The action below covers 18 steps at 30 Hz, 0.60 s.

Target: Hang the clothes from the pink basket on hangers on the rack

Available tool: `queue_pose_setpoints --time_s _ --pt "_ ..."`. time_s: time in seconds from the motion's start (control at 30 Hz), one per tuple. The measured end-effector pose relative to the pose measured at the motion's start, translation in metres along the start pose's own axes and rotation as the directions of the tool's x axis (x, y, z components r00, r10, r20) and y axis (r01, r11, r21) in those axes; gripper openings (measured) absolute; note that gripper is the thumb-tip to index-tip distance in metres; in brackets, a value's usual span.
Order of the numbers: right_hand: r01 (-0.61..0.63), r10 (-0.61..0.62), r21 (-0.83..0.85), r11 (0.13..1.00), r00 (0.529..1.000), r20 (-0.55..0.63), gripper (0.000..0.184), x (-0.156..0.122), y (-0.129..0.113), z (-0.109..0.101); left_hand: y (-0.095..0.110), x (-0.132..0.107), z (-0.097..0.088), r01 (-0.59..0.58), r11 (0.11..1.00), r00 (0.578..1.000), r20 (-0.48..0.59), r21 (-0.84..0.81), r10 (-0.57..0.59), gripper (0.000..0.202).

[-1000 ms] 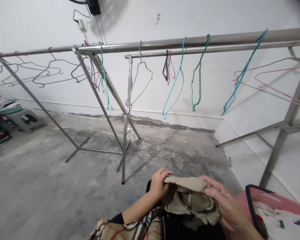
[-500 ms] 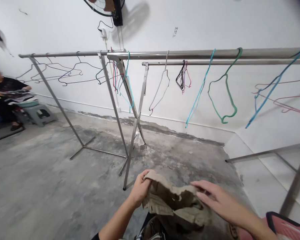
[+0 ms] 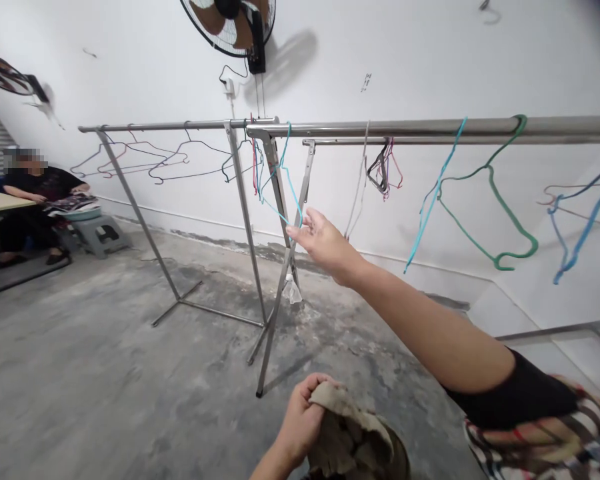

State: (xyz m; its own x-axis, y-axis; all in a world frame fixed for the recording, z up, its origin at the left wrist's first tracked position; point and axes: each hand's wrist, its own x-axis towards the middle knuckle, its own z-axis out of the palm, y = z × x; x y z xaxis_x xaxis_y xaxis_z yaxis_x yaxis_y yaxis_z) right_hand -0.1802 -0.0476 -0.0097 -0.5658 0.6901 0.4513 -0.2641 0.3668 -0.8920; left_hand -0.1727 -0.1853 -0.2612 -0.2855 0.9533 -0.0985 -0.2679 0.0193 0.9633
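Observation:
My left hand (image 3: 307,417) is closed on the edge of a khaki garment (image 3: 350,433), low in the head view. The cloth hangs in loose folds with a thick band along its upper edge, and its lower part is out of frame. My right arm stretches forward to the metal rail (image 3: 360,128). At the lower corner of a light blue hanger (image 3: 291,180), the thumb and fingers of my right hand (image 3: 325,243) close around the wire. That hanger still hangs by its hook from the rail.
Several other hangers are on the rails, among them a green hanger (image 3: 515,207) and a turquoise hanger (image 3: 436,193). A second rack (image 3: 145,227) stands at left. Farther left, a person (image 3: 40,187) sits beside a grey stool (image 3: 100,233). A fan (image 3: 230,27) is on the wall.
My right hand has left the garment and moved up and forward to the light blue hanger. My left hand keeps hold of the garment, which now droops on its right side. The view has shifted slightly.

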Motion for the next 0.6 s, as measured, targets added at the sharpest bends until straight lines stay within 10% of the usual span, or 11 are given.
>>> queue_pose_setpoints --time_s 0.23,0.37,0.6 --pt "-0.188 0.188 0.072 0.980 0.982 0.003 0.007 0.060 -0.005 0.030 -0.004 -0.008 -0.012 -0.049 0.998 0.999 0.019 0.038 0.048 0.017" --pt "-0.057 0.061 0.131 0.990 0.998 -0.032 0.015 0.065 -0.011 0.035 -0.007 -0.007 -0.016 -0.040 0.999 0.999 -0.005 0.036 0.040 0.017" --pt "0.080 -0.068 -0.063 0.995 0.982 0.174 0.023 -0.042 0.051 0.016 -0.021 0.004 -0.021 -0.045 0.998 0.998 -0.049 0.050 0.047 0.015"
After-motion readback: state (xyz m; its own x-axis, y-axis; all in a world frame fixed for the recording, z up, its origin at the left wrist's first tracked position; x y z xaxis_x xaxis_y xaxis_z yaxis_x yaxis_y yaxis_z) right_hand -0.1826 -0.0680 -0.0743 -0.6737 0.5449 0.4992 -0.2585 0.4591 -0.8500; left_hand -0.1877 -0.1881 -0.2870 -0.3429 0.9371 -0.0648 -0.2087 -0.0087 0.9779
